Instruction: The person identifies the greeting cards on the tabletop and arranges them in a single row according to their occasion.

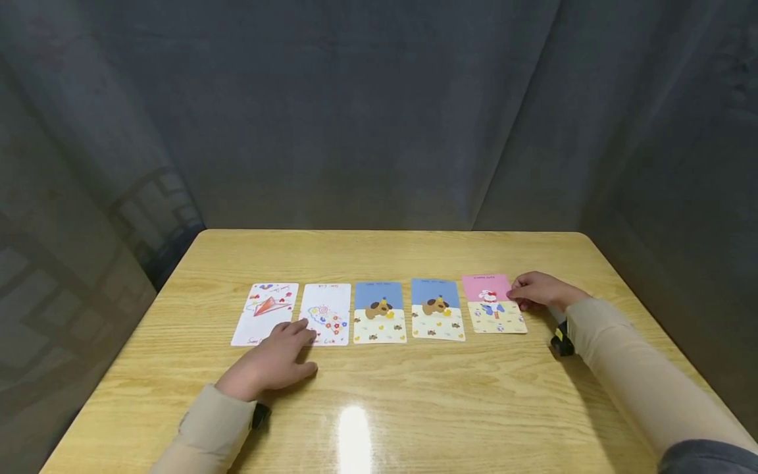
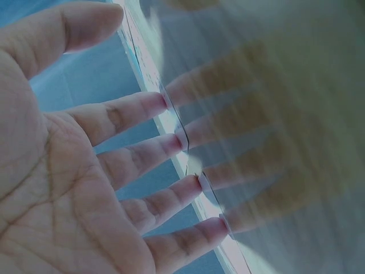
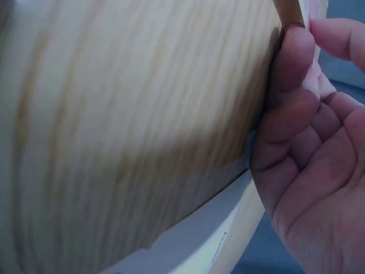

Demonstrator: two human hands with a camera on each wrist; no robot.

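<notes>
- The left hand (image 1: 269, 362) lies palm down in the lower left of the head view, its fingers (image 2: 142, 108) straight and spread; the fingertips rest on the lower edges of the paper-plane card (image 1: 265, 313) and the flower card (image 1: 326, 313).
- The right hand (image 1: 537, 290) sits at the right of the head view, its fingers (image 3: 288, 74) curled and pinching the right edge of the pink card (image 1: 493, 304), thumb against the edge in the right wrist view.
- Five cards lie face up in a row across the middle of the tabletop (image 1: 379, 408): paper-plane, flower, then two matching blue puppy cards (image 1: 379, 313) (image 1: 437, 309), then the pink one at the right end.
- Neighbouring cards lie just beside each other.
- Beige sleeves (image 1: 628, 368) cover both forearms.
- A dark grey curtain (image 1: 379, 105) hangs behind the tabletop.
</notes>
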